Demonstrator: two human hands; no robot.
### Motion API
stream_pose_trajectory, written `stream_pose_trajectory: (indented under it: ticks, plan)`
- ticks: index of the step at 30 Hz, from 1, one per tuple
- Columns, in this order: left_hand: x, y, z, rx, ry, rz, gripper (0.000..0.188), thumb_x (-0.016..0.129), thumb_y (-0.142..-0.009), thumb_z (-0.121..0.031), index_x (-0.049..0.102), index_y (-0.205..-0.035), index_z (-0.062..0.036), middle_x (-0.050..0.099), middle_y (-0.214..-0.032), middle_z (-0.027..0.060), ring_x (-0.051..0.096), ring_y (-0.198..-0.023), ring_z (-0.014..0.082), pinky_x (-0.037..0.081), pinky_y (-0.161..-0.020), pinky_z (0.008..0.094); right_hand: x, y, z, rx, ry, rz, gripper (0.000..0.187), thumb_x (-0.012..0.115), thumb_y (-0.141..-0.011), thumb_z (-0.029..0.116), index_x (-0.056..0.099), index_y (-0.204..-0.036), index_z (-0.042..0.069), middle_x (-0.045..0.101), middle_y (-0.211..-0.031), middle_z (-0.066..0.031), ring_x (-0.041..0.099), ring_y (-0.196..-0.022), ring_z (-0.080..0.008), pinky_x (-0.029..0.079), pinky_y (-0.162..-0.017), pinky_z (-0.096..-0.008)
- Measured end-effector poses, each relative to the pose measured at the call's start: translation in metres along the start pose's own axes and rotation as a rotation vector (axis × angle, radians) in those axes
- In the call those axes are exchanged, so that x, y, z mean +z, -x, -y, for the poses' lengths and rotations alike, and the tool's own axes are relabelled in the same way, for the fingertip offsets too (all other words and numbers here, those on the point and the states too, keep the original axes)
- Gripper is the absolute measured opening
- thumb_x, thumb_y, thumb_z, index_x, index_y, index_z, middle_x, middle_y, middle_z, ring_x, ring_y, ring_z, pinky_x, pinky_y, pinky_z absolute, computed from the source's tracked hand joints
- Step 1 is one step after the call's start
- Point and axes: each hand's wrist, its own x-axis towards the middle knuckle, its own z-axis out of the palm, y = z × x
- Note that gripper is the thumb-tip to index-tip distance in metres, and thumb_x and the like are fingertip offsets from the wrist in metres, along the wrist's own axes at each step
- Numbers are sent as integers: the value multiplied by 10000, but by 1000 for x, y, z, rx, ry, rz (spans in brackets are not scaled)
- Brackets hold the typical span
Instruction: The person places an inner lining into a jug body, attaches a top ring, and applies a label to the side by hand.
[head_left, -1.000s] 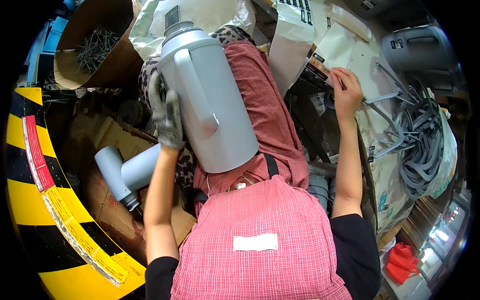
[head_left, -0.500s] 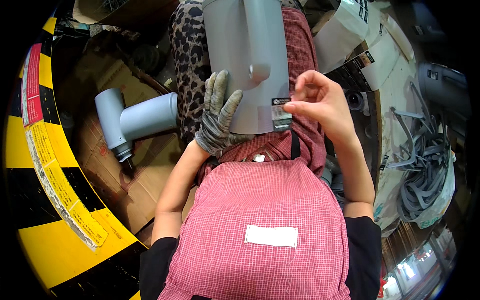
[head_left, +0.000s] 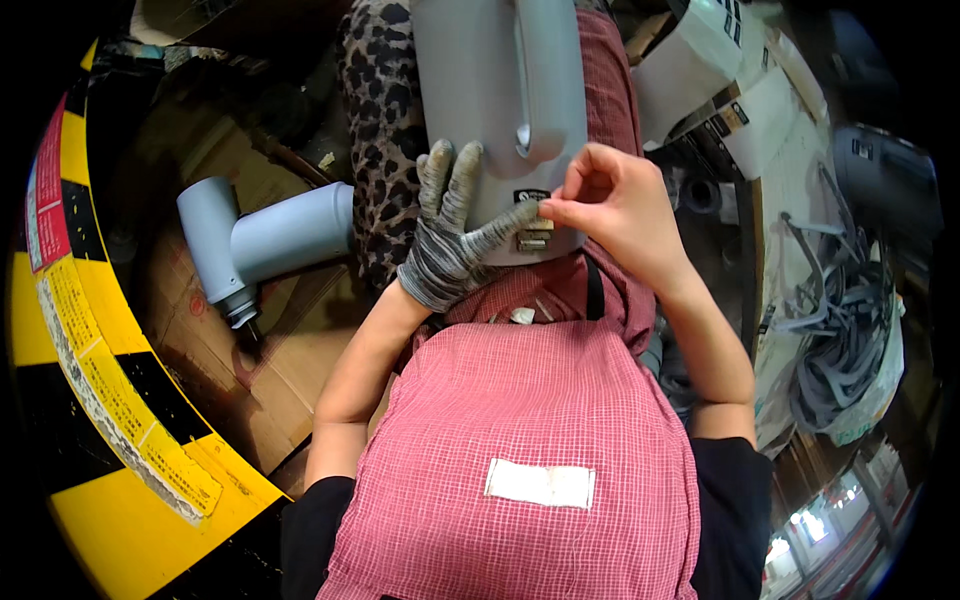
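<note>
A grey tubular plastic housing [head_left: 470, 80] with a long side handle [head_left: 540, 90] lies across my lap, its near end toward my waist. Near that end is a small black and silver label [head_left: 534, 240]. My left hand [head_left: 450, 235], in a grey knit glove, rests spread on the housing, with the thumb stretched over to the label's upper part. My bare right hand [head_left: 615, 215] is closed in a pinch at the label's right edge, fingertips meeting the gloved thumb. The fingers partly hide the label.
Left, a grey T-shaped plastic part [head_left: 290, 235] lies on brown cardboard [head_left: 190, 330], beside a yellow-and-black striped edge [head_left: 130, 400]. White label sheets [head_left: 690, 70] stand at the upper right. Grey strips and handle-like parts [head_left: 840, 370] are heaped on the right, near another grey housing [head_left: 880, 170].
My right hand has brought the label leftward from the housing's edge onto its surface. The left thumb has swung right to meet it. The housing has shifted slightly right.
</note>
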Motion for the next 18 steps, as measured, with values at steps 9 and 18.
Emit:
stream_pose_trajectory:
  ticks: [9,18]
  plan:
    - [-20,-11,-16,308,-236,58,398,611,-911,-402,637,-1305,-348,426,-1539,10,279,-1468,361,105,-1195,668,-63,-12,-12,67,598,71,373,817,-805,332,640,-787,4,633,-647,-112,622,-589,-213,491,-594,-330]
    - [-59,-146,72,-191,1109,-384,322,505,-1035,-133,607,-1327,-42,653,-1257,116,620,-1155,212,475,-1027,348,-248,-104,-53,-573,506,-562,247,671,-960,229,731,-1170,114,725,-1083,-30,626,-1002,-149,468,-902,-287]
